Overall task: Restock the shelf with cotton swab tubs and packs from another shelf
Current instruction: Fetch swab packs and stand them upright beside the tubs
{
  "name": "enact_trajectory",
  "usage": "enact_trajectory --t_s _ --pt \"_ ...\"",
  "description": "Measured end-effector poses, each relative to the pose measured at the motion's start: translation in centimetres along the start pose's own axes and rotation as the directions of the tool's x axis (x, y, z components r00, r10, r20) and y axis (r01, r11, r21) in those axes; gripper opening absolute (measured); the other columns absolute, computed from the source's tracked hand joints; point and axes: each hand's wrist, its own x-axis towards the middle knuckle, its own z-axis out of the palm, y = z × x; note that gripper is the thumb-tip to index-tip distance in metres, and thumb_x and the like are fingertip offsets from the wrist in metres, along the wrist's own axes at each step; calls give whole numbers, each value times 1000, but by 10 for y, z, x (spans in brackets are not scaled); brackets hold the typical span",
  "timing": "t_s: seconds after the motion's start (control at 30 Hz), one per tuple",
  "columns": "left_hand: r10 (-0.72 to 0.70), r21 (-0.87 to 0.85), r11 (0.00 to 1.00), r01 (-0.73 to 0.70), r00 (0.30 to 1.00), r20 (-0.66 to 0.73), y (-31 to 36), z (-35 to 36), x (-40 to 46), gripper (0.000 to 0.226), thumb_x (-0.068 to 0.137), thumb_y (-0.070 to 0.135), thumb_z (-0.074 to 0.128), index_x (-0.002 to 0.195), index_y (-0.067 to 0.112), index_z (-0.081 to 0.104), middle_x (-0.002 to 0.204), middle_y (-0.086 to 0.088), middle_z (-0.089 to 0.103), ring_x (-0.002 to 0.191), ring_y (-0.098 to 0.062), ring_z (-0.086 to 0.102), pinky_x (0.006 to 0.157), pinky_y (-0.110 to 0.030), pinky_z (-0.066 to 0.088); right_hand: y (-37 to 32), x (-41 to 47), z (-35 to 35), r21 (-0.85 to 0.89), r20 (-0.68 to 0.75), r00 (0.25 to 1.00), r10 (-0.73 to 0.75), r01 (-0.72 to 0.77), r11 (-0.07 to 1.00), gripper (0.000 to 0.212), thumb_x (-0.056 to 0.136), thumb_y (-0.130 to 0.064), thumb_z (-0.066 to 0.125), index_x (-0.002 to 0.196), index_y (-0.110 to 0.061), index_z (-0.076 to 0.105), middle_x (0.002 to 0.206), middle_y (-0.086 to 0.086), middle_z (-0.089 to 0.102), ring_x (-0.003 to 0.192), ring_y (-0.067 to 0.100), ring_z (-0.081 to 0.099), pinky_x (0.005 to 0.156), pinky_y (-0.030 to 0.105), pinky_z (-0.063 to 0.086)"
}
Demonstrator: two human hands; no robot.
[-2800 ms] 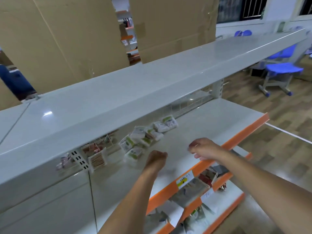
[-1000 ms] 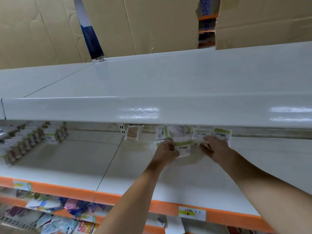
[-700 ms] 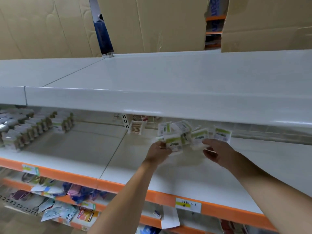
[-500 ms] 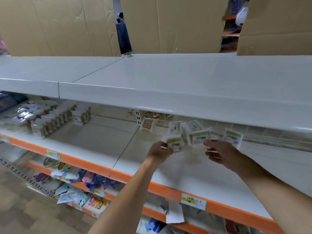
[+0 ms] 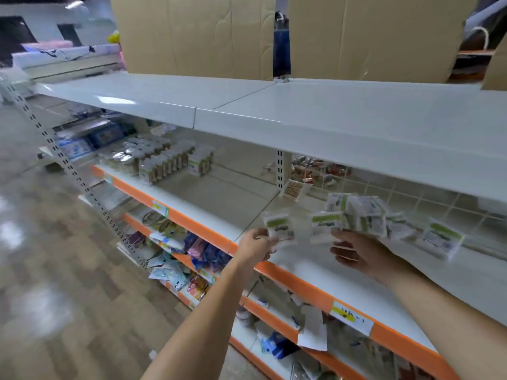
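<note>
My left hand (image 5: 256,244) pinches one cotton swab pack (image 5: 278,226) with a green label and holds it above the front of the white shelf (image 5: 310,272), left of the pile. Several more packs (image 5: 367,215) lie in a loose, blurred heap further right on the same shelf. My right hand (image 5: 356,250) sits at the heap's near edge, thumb and curled fingers on the lower edge of a second pack (image 5: 325,227). On the left shelf section stand rows of cotton swab tubs and packs (image 5: 164,160).
A wide white top shelf (image 5: 301,119) overhangs the working shelf, backed by cardboard sheets (image 5: 197,34). A swab box (image 5: 293,189) leans by the upright. Lower orange-edged shelves (image 5: 192,259) hold mixed packets. Wood-pattern floor lies to the left.
My left hand has drawn one pack out of the heap and carried it left and forward. My right hand stayed at the heap. The view has swung left, showing the stocked left section.
</note>
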Motion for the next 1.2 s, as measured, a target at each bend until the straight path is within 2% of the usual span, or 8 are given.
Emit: enact_trajectory --t_s 0.13,0.23,0.37,0.6,0.73,0.9,1.03,1.2 --pt "-42 -108 994 34 996 -73 -11 -34 -5 13 88 10 71 99 11 66 85 -9 70 76 -23 66 61 -25 53 5 12 37 -55 30 998 52 -50 997 18 89 -21 73 105 -14 68 99 11 70 86 25 70 75 34 57" --pt "-63 -146 988 45 991 -118 -14 -60 -2 10 88 9 71 94 14 64 83 -10 69 80 -26 65 66 -27 55 7 25 66 -95 54 997 63 -58 994 15 89 -20 72 103 -16 68 100 11 71 83 24 70 74 34 55" --pt "-62 -162 986 39 988 -141 -14 -99 6 13 89 9 69 102 11 64 86 -7 70 82 -24 68 56 -21 55 7 45 108 -120 95 994 45 -34 992 18 90 -18 71 108 -16 68 96 12 73 82 24 70 72 35 54" --pt "-29 -109 994 10 984 -174 -5 -179 40 19 88 11 71 106 11 65 85 -5 66 61 -12 59 63 -25 54 5 76 195 -125 153 988 11 9 992 19 91 -15 68 110 -17 68 97 11 74 77 21 69 60 28 51" --pt "-10 -80 997 -4 984 -179 1 -222 59 29 87 9 72 114 5 62 92 -13 65 73 -22 57 66 -30 51 7 94 242 -131 173 985 18 5 991 19 91 -14 69 109 -18 69 96 6 76 79 19 71 56 24 52" --pt "16 -37 999 -23 987 -158 3 -270 75 28 90 10 70 117 6 62 101 -10 64 81 -19 59 69 -27 53 9 113 295 -134 180 983 29 -5 991 20 91 -13 67 110 -18 69 101 4 75 81 18 70 63 26 53" --pt "4 -58 998 -13 989 -150 3 -300 90 28 90 11 70 116 7 61 101 -9 67 79 -17 61 80 -32 54 9 126 329 -147 186 982 37 -9 989 20 91 -14 67 110 -18 70 103 4 76 81 17 71 61 25 53" --pt "-8 -73 997 -3 990 -143 6 -329 119 26 91 11 68 116 5 61 102 -11 68 83 -19 61 77 -30 52 6 150 360 -147 199 979 36 -6 989 20 91 -13 67 111 -17 70 101 3 75 81 18 71 53 22 53"
